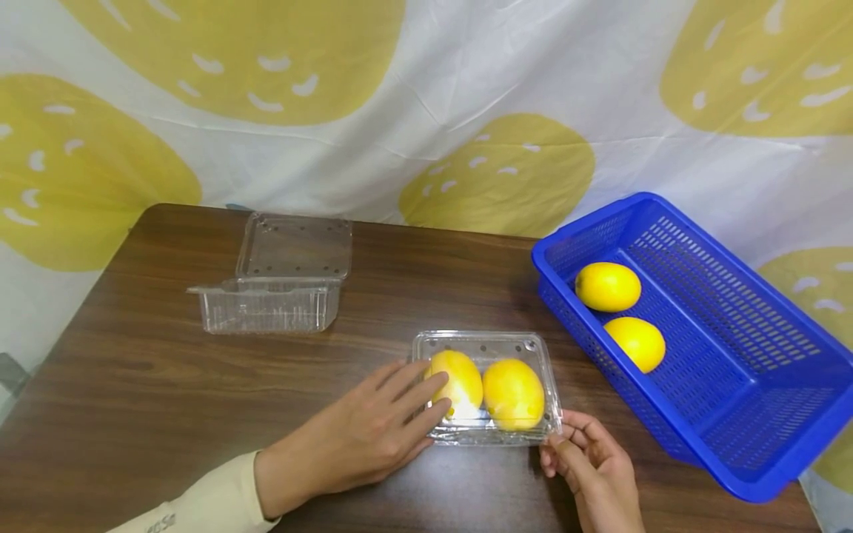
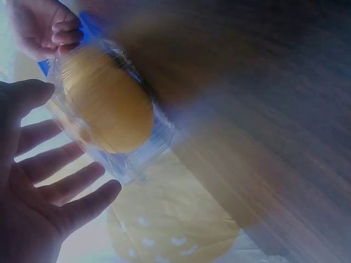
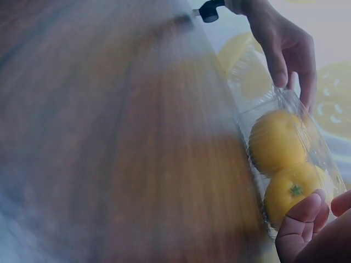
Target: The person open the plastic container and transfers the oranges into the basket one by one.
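A clear plastic clamshell box (image 1: 483, 346), its lid down, stands on the table with two yellow oval fruits (image 1: 514, 394) inside. One fruit (image 3: 285, 189) shows a green star-shaped stem end in the right wrist view. My left hand (image 1: 373, 426) lies over the box's left end, spread fingers (image 2: 88, 205) fairly straight and touching the lid. At the front right corner, my right hand (image 1: 596, 470) pinches the rim between thumb and curled fingers.
A second clear clamshell (image 1: 269, 307) stands at the back left, lid raised, nothing inside. To the right is a blue plastic basket (image 1: 753, 318) holding two more yellow fruits (image 1: 608, 286). Behind the brown wooden table (image 1: 153, 370) hangs a white cloth (image 1: 460, 66) with yellow prints.
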The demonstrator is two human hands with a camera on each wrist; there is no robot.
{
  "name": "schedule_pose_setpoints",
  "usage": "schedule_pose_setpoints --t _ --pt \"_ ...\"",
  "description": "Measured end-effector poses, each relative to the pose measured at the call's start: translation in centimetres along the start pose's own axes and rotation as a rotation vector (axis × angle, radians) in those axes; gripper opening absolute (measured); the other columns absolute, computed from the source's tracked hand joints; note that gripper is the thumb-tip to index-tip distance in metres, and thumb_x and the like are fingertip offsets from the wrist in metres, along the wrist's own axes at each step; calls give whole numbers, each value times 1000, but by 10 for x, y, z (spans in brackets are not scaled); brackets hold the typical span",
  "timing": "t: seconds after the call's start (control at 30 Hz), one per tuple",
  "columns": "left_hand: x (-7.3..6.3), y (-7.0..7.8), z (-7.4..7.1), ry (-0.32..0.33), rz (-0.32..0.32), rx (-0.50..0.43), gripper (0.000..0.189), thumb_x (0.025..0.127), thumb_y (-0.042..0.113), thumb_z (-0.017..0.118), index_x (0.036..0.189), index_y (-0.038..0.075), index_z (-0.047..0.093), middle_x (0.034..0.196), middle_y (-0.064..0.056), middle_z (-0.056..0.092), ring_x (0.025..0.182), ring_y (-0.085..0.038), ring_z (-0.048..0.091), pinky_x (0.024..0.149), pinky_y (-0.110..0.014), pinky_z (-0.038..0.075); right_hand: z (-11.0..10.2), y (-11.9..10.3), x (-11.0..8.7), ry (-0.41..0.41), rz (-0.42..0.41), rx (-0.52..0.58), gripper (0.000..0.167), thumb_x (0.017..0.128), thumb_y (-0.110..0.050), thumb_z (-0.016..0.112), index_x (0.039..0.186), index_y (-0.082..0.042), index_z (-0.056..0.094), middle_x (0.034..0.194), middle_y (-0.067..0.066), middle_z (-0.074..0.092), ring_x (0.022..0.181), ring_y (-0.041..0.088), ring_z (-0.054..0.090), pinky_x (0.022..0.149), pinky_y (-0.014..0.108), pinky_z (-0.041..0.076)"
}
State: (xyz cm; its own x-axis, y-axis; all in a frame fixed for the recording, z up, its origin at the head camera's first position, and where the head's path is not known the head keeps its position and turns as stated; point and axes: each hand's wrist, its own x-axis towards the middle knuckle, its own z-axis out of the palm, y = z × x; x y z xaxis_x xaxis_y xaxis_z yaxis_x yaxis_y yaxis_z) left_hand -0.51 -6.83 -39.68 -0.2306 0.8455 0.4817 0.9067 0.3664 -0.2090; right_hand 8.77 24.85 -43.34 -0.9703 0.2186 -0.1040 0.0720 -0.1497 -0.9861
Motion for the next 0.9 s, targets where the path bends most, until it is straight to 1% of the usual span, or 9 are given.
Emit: schedule_pose_setpoints --t 0.07,0.13,0.23,0.3,0.37,0.47,0.67,0.77,0.9 --pt "0 0 1 7 2 -3 37 104 32 69 133 8 72 140 -17 70 128 -38 69 104 -49 64 0 -1 0 -14 -1 6 29 103 16 58 126 1 68 92 8 71 73 17 66 62 26 62" --pt "0 -1 1 13 9 1 36 106 30 67 133 7 72 139 -18 70 127 -39 69 102 -48 65 1 -3 0 -27 -3 0 36 103 15 58 135 1 66 92 8 71 73 16 66 62 26 62" --pt "0 -1 1 11 27 11 33 112 25 55 134 7 73 138 -19 70 128 -41 69 101 -45 66 3 -5 0 -42 -15 -15 49 103 16 58 150 2 59 91 7 72 73 15 66 63 25 62" --pt "0 0 0 0 39 17 36 116 21 46 135 6 73 138 -20 70 128 -42 69 99 -42 67 3 -6 -1 -40 -21 -26 54 103 16 58 155 2 56 91 6 71 74 14 66 63 25 62" --pt "-1 0 -1 -12 52 26 42 119 17 36 136 6 73 139 -21 70 129 -42 68 96 -41 68 3 -5 0 -41 -36 -18 56 102 18 58 155 2 57 91 7 71 74 15 65 63 25 62" --pt "-2 -1 -2 -28 70 40 46 119 13 31 137 6 73 139 -22 70 129 -43 69 91 -38 69 3 -4 1 -40 -54 -1 56 101 19 58 153 -1 62 91 8 71 73 16 65 62 24 61" --pt "-1 0 -5 -39 108 43 45 117 3 34 139 6 74 137 -25 72 128 -48 70 83 -34 70 2 -2 2 -30 -70 22 56 99 22 58 149 -3 67 91 7 68 71 17 64 61 24 60" --pt "1 0 -7 -38 139 73 45 116 2 37 139 6 74 135 -26 73 125 -49 71 79 -32 69 2 -2 3 -23 -73 28 57 99 23 57 148 -2 68 91 5 67 70 16 63 60 24 58" --pt "3 -1 -7 -45 181 141 47 116 1 34 139 4 74 132 -26 75 121 -46 74 79 -30 69 2 -3 3 -20 -80 33 56 99 24 56 147 -1 69 91 5 67 71 15 63 60 23 57"
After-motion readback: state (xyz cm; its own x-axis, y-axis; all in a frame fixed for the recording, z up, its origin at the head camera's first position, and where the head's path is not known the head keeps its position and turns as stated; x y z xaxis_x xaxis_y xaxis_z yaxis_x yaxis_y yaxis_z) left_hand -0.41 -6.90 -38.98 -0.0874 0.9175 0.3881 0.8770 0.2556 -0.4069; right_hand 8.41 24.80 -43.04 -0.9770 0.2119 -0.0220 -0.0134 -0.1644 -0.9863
